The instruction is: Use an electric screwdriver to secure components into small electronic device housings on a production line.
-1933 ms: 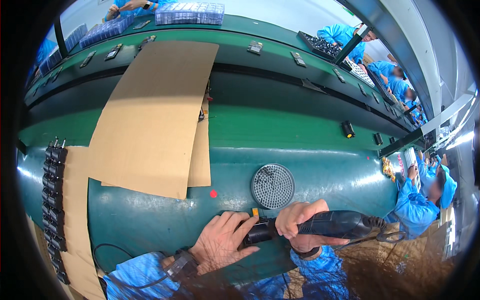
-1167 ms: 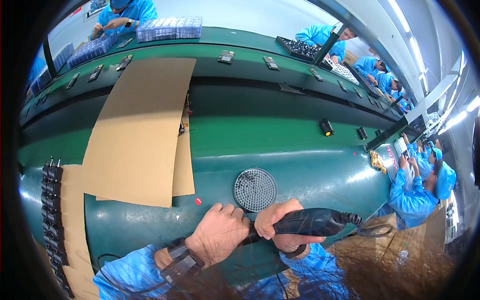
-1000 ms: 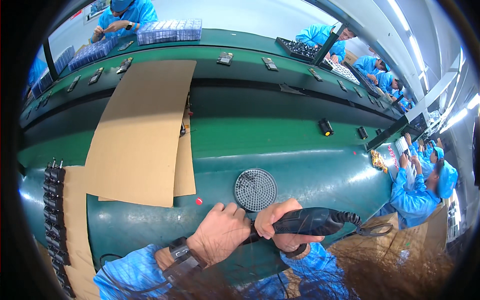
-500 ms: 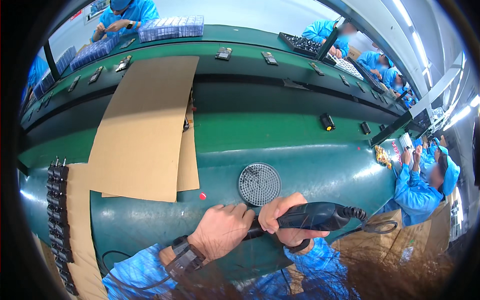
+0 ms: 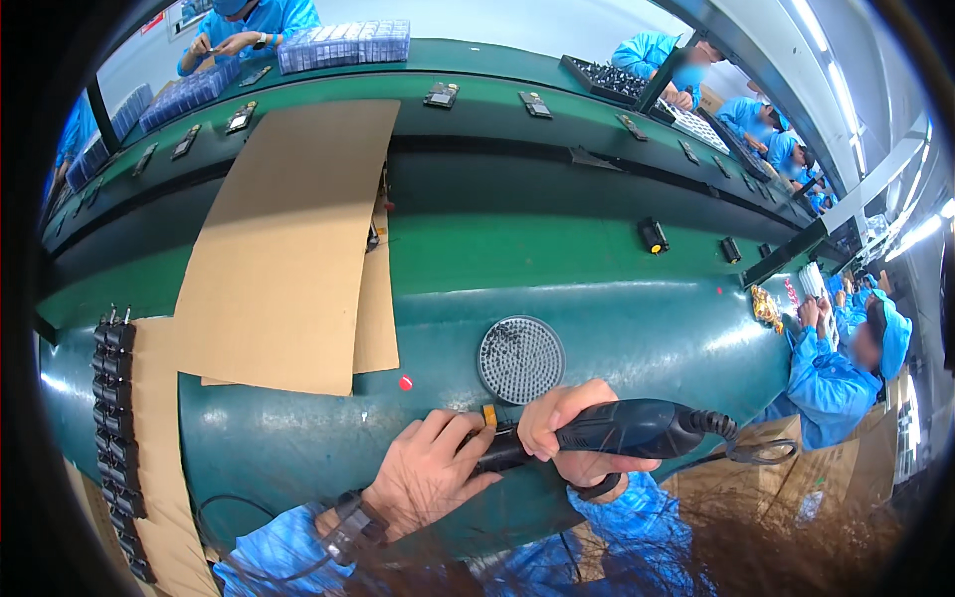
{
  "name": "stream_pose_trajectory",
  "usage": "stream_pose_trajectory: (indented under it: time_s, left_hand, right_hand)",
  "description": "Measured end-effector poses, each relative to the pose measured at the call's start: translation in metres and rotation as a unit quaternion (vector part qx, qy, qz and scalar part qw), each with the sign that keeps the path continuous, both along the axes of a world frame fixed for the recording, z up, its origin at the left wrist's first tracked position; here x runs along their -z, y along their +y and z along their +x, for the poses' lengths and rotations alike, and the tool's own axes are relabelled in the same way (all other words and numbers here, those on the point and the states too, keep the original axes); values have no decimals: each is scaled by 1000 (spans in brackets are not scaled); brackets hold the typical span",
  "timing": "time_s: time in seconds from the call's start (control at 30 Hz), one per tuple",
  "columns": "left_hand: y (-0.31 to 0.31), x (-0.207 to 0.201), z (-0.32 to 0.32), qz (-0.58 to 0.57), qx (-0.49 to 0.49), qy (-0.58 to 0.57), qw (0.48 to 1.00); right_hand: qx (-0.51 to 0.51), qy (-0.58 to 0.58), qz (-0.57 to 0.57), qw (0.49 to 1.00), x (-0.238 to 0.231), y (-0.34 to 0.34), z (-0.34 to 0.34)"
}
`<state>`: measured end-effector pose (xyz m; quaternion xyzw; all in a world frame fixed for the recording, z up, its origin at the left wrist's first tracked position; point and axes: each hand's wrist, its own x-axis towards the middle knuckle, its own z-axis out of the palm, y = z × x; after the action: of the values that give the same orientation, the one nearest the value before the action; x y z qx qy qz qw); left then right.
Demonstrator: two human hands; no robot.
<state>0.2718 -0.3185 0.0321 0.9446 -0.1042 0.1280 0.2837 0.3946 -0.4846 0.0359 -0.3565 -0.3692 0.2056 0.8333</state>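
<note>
My right hand is wrapped around a dark corded electric screwdriver, which lies nearly level with its coiled cable end to the right. The tool's front end points left, toward a small black device with a yellow part on top. Thumb and fingers of my left hand close on that device; much of it is hidden by both hands, and the driver's tip cannot be made out. Just beyond my hands a round grey dimpled tray sits on the green table, with small dark screws gathered at its upper left.
Large cardboard sheets cover the table's left middle. A row of black devices stands at the far left. A red cap lies near the tray. Black parts and circuit boards rest farther back. Co-workers sit around.
My left hand has shifted slightly left and its fingers have loosened and spread, uncovering the device's yellow part. My right hand keeps the screwdriver in almost the same place.
</note>
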Motion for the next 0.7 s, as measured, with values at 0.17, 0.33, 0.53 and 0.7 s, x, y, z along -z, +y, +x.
stream_pose_trajectory:
  time_s: [0.17, 0.33, 0.53, 0.7]
  left_hand:
    - [-1, 15, 0, -12, 4, -21, 1000]
    - [1, 15, -3, -24, 6, -13, 1000]
    - [0, 17, -3, -28, 9, -19, 999]
    - [-1, 14, -6, -23, 3, -13, 1000]
  right_hand:
    - [-2, -9, 8, 1000, 0, -2, 2]
    - [-25, -51, 15, 998, 2, 3, 7]
    - [-19, -53, 2, 998, 11, 2, 6]
    - [-9, -76, 4, 997, 16, 1, 5]
